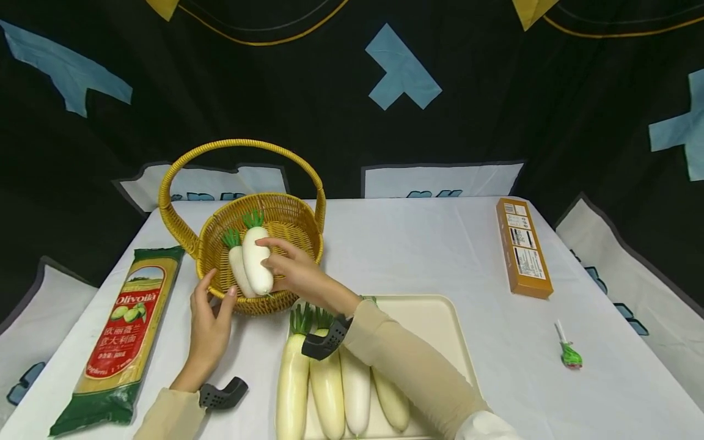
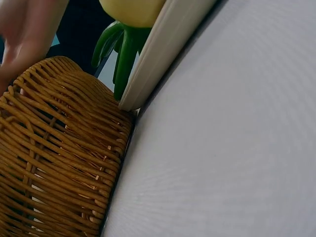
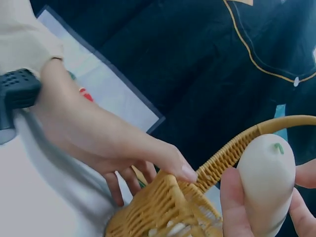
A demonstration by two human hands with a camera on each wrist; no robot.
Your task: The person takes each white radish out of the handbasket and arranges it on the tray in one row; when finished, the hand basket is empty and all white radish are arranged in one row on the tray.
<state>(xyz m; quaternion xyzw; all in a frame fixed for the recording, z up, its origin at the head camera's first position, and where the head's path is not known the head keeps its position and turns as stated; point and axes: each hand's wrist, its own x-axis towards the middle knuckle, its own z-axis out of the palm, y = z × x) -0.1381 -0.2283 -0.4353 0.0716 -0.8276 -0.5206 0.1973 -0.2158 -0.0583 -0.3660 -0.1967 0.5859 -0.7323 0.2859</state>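
Note:
My right hand [image 1: 299, 278] pinches a white radish [image 1: 256, 260] with a green leafy top, held over the inside of a yellow wicker basket [image 1: 264, 305]. In the right wrist view its pale tip end [image 3: 266, 182] shows between thumb and fingers. A smaller white radish [image 1: 236, 269] lies inside the basket, partly overlapped by the held one. At the basket's near left rim, my left hand [image 1: 211, 324] grips the edge, its thumb over the top and fingers outside, as the right wrist view shows. The left wrist view shows the woven wall [image 2: 64, 148] close up.
A cream tray [image 1: 434, 324] holding several longer radishes [image 1: 330, 385] stands right in front of the basket, partly under my right forearm. Left lies a spaghetti pack [image 1: 126, 318]. A brown box [image 1: 522, 247] and a green-wrapped lollipop [image 1: 571, 354] are on the right. The basket's handle [image 1: 242, 143] arches upright.

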